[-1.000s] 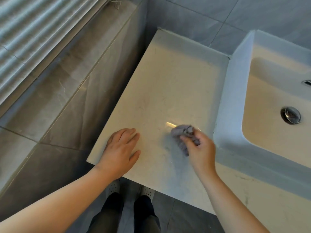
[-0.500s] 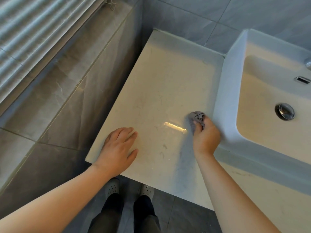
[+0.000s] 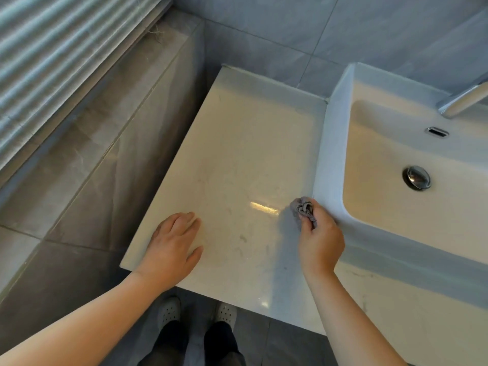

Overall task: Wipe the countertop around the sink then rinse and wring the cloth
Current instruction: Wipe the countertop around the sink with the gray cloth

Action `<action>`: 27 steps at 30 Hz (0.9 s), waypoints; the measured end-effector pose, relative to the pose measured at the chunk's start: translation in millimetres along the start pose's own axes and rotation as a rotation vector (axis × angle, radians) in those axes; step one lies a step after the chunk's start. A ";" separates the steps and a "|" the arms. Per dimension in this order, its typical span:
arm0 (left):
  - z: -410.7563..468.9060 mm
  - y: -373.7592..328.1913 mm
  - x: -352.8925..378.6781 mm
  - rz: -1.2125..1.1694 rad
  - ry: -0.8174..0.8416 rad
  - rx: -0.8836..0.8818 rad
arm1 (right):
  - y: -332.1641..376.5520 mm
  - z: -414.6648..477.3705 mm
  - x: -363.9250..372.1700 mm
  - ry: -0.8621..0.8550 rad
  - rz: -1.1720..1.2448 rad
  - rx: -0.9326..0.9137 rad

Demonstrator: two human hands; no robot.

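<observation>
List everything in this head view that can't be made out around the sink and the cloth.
- cloth: head view, mostly bunched inside the grip of the right hand; its full size is hidden.
- faucet: cut off by the right edge; only the spout shows.
- sink: its right part runs past the right edge.
- countertop: the patch under the flat left hand is covered.
</observation>
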State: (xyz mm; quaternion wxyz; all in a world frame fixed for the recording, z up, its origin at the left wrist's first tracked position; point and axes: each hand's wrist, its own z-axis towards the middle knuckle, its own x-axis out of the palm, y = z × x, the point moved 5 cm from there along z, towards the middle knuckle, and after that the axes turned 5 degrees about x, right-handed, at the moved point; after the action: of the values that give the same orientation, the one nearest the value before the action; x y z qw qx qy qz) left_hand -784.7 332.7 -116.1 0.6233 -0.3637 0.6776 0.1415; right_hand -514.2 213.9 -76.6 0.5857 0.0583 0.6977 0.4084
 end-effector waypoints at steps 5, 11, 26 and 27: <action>0.9 -3.2 0.1 0.009 0.014 -0.034 | -11.1 -1.4 19.9 -0.022 -0.041 0.095; -0.4 -3.7 2.1 0.036 0.038 -0.059 | -6.9 -45.7 24.8 0.091 0.029 -0.048; -1.6 -12.8 5.2 -0.006 0.017 -0.154 | -3.0 18.0 7.6 0.159 0.019 -0.100; -1.6 -13.0 4.9 -0.007 0.020 -0.156 | -5.6 14.8 12.6 0.168 -0.015 -0.101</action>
State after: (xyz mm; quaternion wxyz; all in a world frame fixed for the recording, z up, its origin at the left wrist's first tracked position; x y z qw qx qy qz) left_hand -777.0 321.0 -117.0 0.5869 -0.4149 0.6694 0.1878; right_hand -503.0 224.7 -89.6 0.5301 -0.0109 0.7234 0.4422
